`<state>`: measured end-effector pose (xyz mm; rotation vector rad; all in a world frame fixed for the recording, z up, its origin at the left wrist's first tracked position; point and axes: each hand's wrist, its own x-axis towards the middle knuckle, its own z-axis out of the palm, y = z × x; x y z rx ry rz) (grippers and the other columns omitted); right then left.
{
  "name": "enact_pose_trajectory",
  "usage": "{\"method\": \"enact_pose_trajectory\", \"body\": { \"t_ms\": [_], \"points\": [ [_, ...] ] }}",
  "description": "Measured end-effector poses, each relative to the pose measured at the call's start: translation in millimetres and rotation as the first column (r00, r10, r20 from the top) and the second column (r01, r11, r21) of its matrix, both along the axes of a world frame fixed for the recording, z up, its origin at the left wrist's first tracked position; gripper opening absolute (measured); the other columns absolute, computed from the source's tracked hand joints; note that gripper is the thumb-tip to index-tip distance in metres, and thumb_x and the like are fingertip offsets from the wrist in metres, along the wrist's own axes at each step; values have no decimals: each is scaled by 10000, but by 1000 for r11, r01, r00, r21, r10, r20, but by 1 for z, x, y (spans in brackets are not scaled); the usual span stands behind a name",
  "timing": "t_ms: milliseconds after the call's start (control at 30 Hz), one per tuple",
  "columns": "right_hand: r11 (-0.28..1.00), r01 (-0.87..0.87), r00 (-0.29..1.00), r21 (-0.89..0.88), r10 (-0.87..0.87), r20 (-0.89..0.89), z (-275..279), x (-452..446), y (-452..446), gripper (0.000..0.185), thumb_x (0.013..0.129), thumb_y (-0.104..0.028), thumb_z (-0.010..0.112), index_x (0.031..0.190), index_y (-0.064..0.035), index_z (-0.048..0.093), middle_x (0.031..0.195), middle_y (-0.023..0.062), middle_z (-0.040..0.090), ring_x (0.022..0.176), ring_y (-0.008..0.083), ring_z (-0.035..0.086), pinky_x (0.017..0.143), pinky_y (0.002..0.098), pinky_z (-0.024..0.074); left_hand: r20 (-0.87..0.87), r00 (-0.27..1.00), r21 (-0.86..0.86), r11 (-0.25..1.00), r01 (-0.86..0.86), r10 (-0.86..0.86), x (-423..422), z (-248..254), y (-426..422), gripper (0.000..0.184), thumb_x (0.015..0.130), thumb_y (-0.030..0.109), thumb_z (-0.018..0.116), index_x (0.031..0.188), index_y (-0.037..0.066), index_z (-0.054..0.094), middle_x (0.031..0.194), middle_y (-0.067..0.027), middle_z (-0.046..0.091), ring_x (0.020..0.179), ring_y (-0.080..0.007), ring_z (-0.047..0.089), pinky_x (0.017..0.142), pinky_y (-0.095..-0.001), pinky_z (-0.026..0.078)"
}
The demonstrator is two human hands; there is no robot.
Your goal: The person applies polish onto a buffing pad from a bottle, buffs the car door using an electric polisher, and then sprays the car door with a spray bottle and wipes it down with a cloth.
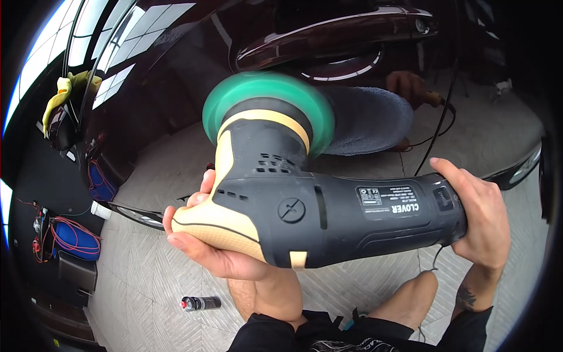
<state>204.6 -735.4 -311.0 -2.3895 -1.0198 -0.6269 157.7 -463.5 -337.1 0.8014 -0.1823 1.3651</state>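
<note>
A black and tan car polisher (352, 220) marked CLOVER spans the middle of the head view. Its round green pad (264, 87) lies against the dark glossy car door (176, 138), just below the door handle (334, 44). The pad's rim is smeared, as if spinning. My left hand (220, 258) is wrapped around the tan front grip from below. At the other end, my right hand (484, 214) grips the rear of the body. Right of the pad, a greyish hazy patch (372, 120) shows on the door; what it is I cannot tell.
A yellow cloth (61, 97) hangs near the side mirror (61, 130) at the left. On the patterned floor (141, 267) lies a dark bottle with a red tip (200, 303). A blue tank with red hose (78, 237) stands farther left. A cord (437, 258) hangs by my right hand.
</note>
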Motion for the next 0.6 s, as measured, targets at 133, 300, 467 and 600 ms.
{"method": "enact_pose_trajectory", "body": {
  "t_ms": [133,300,467,600],
  "points": [
    [999,-28,998,-37,26,-58,3,-1,-4,782,490,-48,680,1255,18,532,773,150,583,656,337,594,594,383,447,16,1000,42,999,17,-18,1,0,1,394,1021,485,337,1268,183,394,1016,-63,651,1110,-337,603,979,-519,494],
    [1000,-21,998,-1,21,-63,-1,2,-11,790,481,-39,681,1255,11,533,788,149,589,662,335,593,597,384,449,-67,997,-16,999,-50,48,4,2,-10,393,1023,486,325,1271,187,389,1004,-61,649,1123,-341,598,977,-533,496],
    [1000,6,1000,28,-6,-11,-2,2,-10,779,488,-53,726,1250,-54,562,751,86,612,639,283,629,558,378,456,-83,995,-41,998,-55,51,5,6,-14,392,1023,488,321,1270,189,379,991,-57,647,1127,-341,598,976,-535,493],
    [1000,11,1000,22,-11,-24,-2,1,-9,780,487,-50,730,1249,-60,563,764,88,619,645,285,634,561,378,462,-97,992,-57,994,-92,86,5,11,-15,403,1021,492,320,1265,175,374,983,-52,647,1129,-338,598,983,-534,487]
  ]
}}
